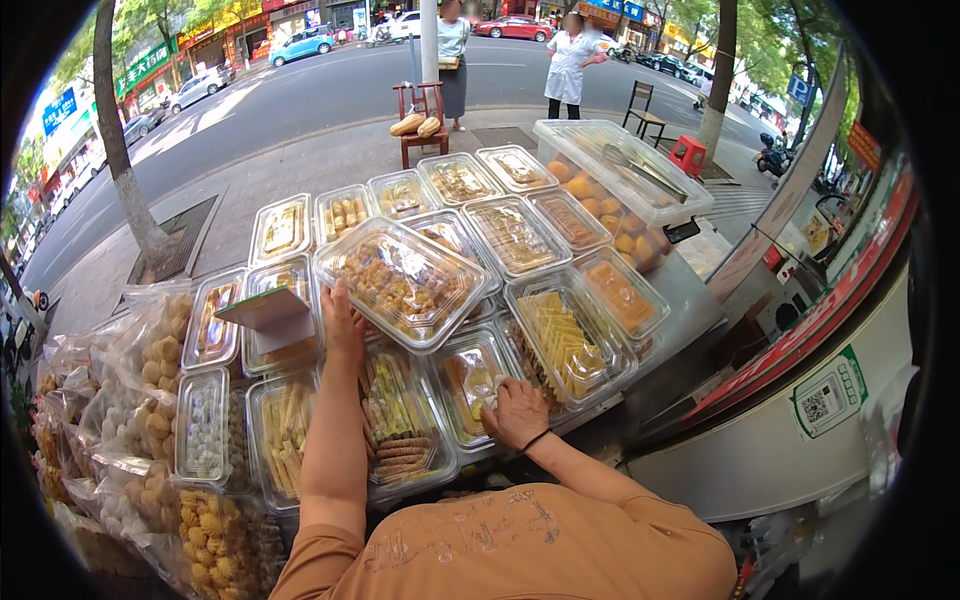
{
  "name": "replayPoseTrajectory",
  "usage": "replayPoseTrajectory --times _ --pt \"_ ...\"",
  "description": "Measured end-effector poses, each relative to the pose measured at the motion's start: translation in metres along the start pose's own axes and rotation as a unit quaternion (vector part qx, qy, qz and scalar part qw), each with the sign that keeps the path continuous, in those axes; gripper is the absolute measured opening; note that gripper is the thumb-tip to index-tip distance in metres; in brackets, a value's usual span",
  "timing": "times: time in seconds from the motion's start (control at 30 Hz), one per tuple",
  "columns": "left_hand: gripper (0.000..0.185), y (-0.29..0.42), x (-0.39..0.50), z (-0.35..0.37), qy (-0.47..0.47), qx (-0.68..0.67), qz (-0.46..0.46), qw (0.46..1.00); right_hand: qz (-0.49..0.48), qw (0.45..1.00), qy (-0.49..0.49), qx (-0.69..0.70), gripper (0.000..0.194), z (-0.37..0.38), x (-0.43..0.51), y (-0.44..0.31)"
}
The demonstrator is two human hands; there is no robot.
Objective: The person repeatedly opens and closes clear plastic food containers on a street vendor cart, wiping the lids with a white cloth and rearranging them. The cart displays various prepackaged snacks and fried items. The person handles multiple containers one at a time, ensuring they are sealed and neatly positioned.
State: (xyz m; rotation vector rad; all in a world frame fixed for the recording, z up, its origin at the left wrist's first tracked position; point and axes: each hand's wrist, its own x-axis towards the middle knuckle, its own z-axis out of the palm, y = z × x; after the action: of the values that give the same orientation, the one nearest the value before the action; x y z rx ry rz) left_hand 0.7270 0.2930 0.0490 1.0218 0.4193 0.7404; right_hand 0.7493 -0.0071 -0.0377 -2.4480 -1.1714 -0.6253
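My left hand (pixel 344 321) grips the left edge of a clear plastic box (pixel 405 283) of crumbly golden pastry pieces, held tilted above the other boxes. A crumpled white cloth or tissue (pixel 495 391) is in my right hand (pixel 519 412), which rests on the lid of a smaller clear box (pixel 471 375) with orange-brown pastry inside. Just right of that hand lies a box of yellow sliced pastries (pixel 566 337). Between my arms sits a larger box of round biscuits and green-wrapped pieces (pixel 397 427).
Bags of round biscuits (pixel 154 390) crowd the left side. A folded card (pixel 274 319) stands on boxes near my left hand. At the back right is a large tub of orange buns (pixel 600 195) with metal tongs (pixel 645 172) on its lid. Two people stand by the road.
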Motion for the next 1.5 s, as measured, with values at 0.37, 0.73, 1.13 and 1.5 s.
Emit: replayPoseTrajectory --times 0.37,0.73,1.13,1.5 --pt "0.067 -0.001 -0.001 -0.001 0.006 0.004 -0.012 1.0 0.014 0.99 0.017 0.14 0.021 0.029 0.048 0.005" --pt "0.077 -0.002 0.002 -0.004 -0.017 -0.017 0.001 1.0 0.035 0.995 -0.033 0.086 0.015 0.061 0.083 0.026" --pt "0.084 0.001 0.0 -0.003 -0.004 -0.003 -0.022 1.0 -0.232 0.939 -0.121 0.223 0.025 0.044 0.04 -0.022" --pt "0.065 0.002 -0.001 0.002 0.019 -0.007 -0.01 1.0 -0.257 0.901 -0.221 0.27 0.031 -0.003 0.003 0.023"
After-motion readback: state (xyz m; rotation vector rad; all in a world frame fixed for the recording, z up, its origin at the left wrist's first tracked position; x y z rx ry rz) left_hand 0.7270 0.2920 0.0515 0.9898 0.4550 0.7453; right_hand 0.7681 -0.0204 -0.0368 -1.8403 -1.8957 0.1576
